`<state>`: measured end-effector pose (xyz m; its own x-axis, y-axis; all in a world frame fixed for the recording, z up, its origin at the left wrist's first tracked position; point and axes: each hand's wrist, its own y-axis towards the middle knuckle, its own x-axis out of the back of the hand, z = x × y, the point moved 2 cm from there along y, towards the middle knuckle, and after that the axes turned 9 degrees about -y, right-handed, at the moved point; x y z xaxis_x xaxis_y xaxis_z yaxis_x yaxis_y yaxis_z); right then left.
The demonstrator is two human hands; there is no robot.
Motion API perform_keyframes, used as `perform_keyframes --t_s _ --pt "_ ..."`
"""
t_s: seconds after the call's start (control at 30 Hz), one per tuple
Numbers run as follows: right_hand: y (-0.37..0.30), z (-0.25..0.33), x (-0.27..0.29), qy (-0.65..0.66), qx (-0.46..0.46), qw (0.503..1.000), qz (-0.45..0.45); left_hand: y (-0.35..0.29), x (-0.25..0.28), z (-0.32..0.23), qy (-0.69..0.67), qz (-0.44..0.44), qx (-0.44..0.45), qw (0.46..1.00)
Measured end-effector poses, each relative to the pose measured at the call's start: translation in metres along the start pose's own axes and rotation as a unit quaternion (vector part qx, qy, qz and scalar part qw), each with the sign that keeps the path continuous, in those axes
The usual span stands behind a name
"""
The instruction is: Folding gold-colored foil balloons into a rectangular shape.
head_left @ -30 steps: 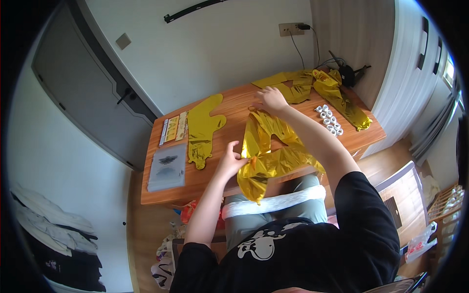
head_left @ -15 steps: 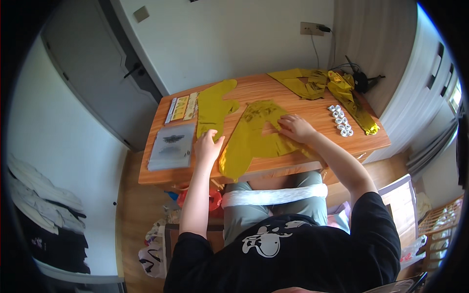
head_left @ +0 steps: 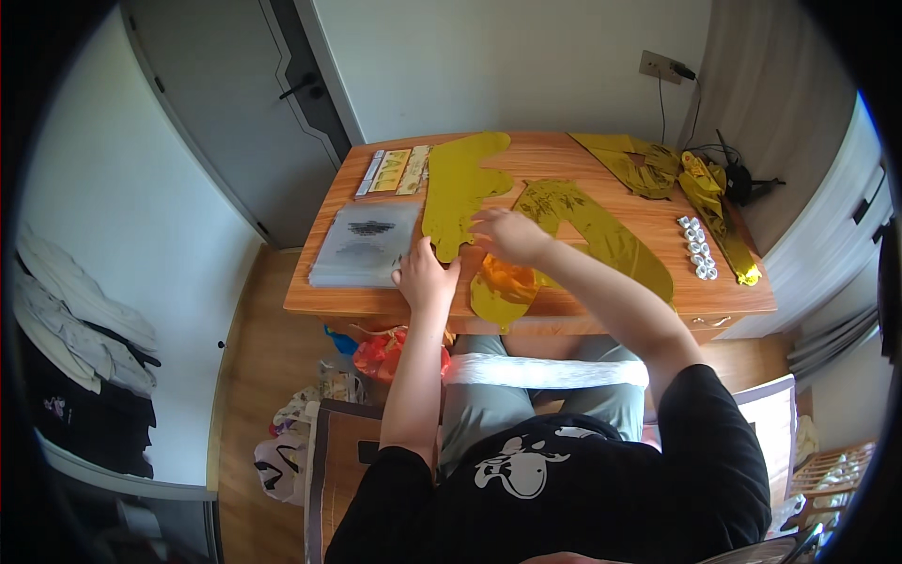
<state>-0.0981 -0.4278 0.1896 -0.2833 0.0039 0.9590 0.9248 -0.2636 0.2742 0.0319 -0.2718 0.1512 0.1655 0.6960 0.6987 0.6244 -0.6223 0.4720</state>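
A flat gold foil balloon [head_left: 460, 179] with a lobed outline lies on the wooden table, left of centre. At its near end is my left hand [head_left: 427, 280], thumb and index finger spread by the foil edge. My right hand [head_left: 509, 235] reaches across from the right, its fingers apart and slightly curved beside the same end. Under my right hand and forearm lies a second gold foil balloon [head_left: 611, 230], A-shaped; its near-left leg shines orange and is partly covered by my wrist. Neither hand shows a clear grip on the foil.
A stack of clear plastic sleeves [head_left: 362, 249] and printed cards [head_left: 395, 171] lie on the left. Further gold foil balloons [head_left: 634, 164], several small white rolls [head_left: 697, 249] and a black device with cables [head_left: 739, 185] occupy the right. A rolled white sheet [head_left: 545, 371] crosses my lap.
My right hand has moved left from the A-shaped balloon to the near end of the lobed one. My left hand stays by that end, and the whole view has shifted.
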Motion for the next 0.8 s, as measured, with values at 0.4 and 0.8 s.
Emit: perform_keyframes --t_s 0.4,0.8 --pt "0.062 0.008 -0.046 0.091 -0.038 0.994 0.043 -0.008 -0.008 -0.004 -0.004 -0.037 -0.004 0.999" --pt "0.097 -0.148 -0.062 0.671 -0.519 0.454 -0.272 -0.006 -0.021 -0.013 0.02 -0.021 -0.031 0.999"
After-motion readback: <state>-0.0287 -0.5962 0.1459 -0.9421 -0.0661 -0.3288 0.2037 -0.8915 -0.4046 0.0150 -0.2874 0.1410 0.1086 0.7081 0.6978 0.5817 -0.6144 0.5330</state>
